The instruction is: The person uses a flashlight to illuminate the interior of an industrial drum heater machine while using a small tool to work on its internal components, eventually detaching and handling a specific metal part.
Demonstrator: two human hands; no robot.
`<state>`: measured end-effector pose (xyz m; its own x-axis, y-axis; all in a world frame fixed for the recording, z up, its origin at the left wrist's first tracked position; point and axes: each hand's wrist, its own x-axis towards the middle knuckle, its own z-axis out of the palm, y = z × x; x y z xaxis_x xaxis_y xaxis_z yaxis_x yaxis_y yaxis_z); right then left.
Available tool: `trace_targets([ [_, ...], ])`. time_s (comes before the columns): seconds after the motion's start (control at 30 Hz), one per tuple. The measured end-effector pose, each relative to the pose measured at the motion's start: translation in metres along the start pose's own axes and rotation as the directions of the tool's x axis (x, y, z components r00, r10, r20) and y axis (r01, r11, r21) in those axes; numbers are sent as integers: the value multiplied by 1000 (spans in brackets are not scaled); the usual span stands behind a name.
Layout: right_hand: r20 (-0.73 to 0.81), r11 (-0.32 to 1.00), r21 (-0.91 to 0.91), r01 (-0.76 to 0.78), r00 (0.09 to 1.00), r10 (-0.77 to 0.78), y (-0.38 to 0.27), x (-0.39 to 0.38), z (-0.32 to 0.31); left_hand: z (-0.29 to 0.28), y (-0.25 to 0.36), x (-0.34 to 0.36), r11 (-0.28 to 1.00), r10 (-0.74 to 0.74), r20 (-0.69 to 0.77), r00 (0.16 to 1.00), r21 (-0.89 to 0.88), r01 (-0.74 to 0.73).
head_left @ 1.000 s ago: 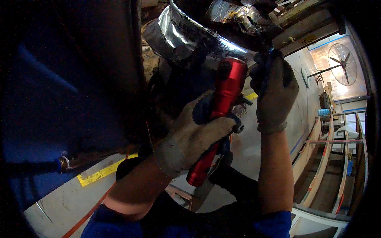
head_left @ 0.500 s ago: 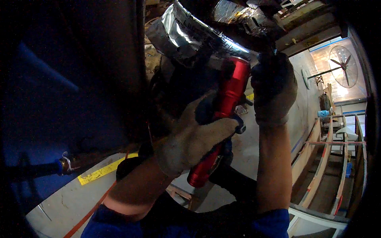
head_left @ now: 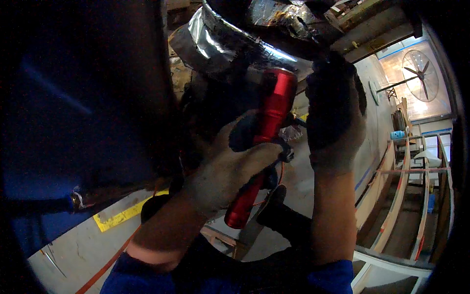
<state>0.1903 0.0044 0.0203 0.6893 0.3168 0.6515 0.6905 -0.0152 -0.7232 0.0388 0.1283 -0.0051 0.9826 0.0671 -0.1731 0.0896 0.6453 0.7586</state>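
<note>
My left hand (head_left: 220, 166), in a pale glove with dark finger coating, is wrapped around a red flashlight (head_left: 275, 110). Its silver-rimmed end points up, just below a curved, shiny metal band (head_left: 225, 41) with dark smears. My right hand (head_left: 337, 112), gloved alike, is raised beside the band's right end. Its fingers look curled but lie in deep shadow, and what they hold, if anything, is hidden. Crumpled silver foil (head_left: 279, 17) shows above the band.
A large dark blue surface (head_left: 63, 122) fills the left. A yellow strip (head_left: 122, 213) lies below it, near an orange hose or cord (head_left: 105, 264). On the right stand a pale slatted frame (head_left: 399, 196) and a big fan (head_left: 422, 76).
The view has shifted slightly, with the band and flashlight now further left in it. My right hand has turned and dropped a little at the wrist. My left hand keeps its grip.
</note>
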Motion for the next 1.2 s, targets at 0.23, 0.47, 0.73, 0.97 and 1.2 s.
trace_targets([
  [0.23, -73, 954, 232, -192, 974, 214, -2, -6, -15, 2, -10, 7, 998, -31, -43, 999, -53, 29],
  [0.47, -130, 938, 326, -115, 978, 165, 1, -5, -9, 13, -12, 3, 993, -1, -79, 997, -116, -8],
  [0.73, -91, 903, 397, -162, 972, 215, 26, -7, -25, 31, -19, 0, 985, -81, -63, 995, -159, 70],
  [0.97, -42, 977, 191, -93, 994, 103, 37, -8, -31, 48, -21, 2, 974, -105, -82, 991, -211, 86],
  [1.2, 1, 963, 271, 13, 1000, -14, 47, 1, -30, 52, -27, 9, 970, -94, 20, 995, -224, 96],
])
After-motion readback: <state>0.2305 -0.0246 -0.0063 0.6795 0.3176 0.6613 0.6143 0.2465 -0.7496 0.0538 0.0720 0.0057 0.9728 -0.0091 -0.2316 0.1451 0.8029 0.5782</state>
